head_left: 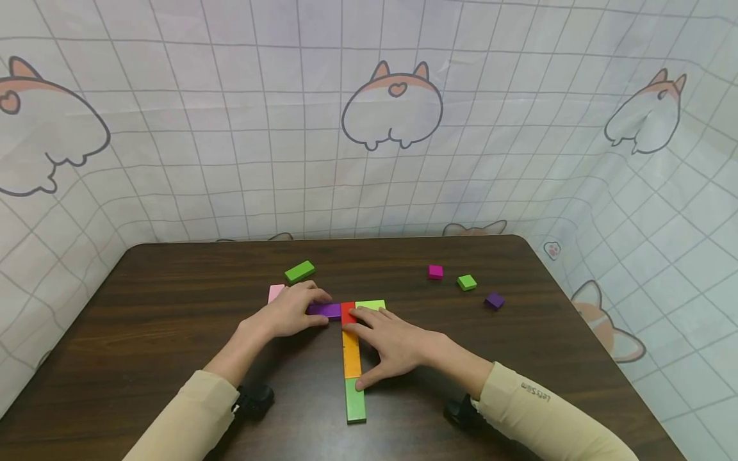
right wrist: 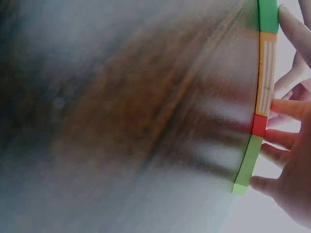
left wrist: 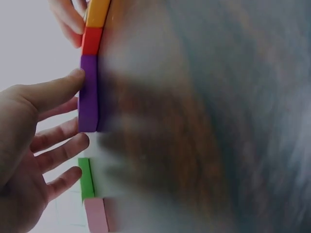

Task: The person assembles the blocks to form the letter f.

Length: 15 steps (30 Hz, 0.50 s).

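Note:
My left hand point(head_left: 290, 310) pinches one end of a purple block point(head_left: 327, 312), thumb on its near side and index finger beyond. The block's other end meets a red block point(head_left: 348, 312). From the red block, an orange block point(head_left: 351, 355) and a green block point(head_left: 355, 401) run toward me in a line, and a light green block point(head_left: 370, 304) extends to the right. Over these spreads my right hand point(head_left: 398, 346), its thumb at the green block and its fingertips on the red and light green blocks. In the left wrist view the purple block point(left wrist: 88, 94) lies flat.
A pink block point(head_left: 275, 292) lies just beyond my left hand, with another green block point(head_left: 300, 271) farther back. Toward the back right are a magenta block point(head_left: 435, 272), a small green block point(head_left: 467, 282) and a small dark purple block point(head_left: 494, 301). A patterned curtain point(head_left: 259, 160) surrounds the table.

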Motion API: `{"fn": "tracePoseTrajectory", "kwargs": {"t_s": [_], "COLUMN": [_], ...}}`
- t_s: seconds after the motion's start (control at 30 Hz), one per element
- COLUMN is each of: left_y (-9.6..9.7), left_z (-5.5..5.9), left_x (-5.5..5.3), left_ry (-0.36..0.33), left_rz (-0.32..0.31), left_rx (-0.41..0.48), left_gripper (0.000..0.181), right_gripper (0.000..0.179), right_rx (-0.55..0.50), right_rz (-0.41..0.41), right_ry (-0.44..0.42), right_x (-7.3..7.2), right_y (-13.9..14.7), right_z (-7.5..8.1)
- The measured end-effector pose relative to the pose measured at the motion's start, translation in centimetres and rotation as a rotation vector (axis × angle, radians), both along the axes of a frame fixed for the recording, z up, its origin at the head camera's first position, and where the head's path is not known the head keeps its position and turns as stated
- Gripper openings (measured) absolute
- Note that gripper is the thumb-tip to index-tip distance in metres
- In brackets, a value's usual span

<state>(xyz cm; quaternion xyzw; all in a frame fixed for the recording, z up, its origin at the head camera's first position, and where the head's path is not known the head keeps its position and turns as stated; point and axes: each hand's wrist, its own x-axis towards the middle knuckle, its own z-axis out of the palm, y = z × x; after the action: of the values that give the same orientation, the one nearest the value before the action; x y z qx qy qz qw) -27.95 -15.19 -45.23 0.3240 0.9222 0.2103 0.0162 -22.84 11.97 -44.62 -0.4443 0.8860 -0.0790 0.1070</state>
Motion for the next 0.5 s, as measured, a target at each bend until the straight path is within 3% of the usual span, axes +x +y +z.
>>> {"fn": "tracePoseTrajectory", "kwargs": {"t_s": [0.27, 0.5], "left_y": [-1.7, -3.7], "left_z": [1.1, 1.1], "left_x": [0.1, -0.2], "left_ry": [0.017, 0.062], "left_rz": [0.089, 0.143], "left_rx": [0.041, 0.087], "left_gripper": [0.036, 0.032], "right_gripper": [0.104, 0.104], "right_rx": [0.005, 0.004], "right_rz": [-0.002, -0.004], "right_ry": [0.005, 0.000], "right_x": [0.0, 0.0], "right_y": [0.0, 0.0], "right_z": [0.0, 0.0]}}
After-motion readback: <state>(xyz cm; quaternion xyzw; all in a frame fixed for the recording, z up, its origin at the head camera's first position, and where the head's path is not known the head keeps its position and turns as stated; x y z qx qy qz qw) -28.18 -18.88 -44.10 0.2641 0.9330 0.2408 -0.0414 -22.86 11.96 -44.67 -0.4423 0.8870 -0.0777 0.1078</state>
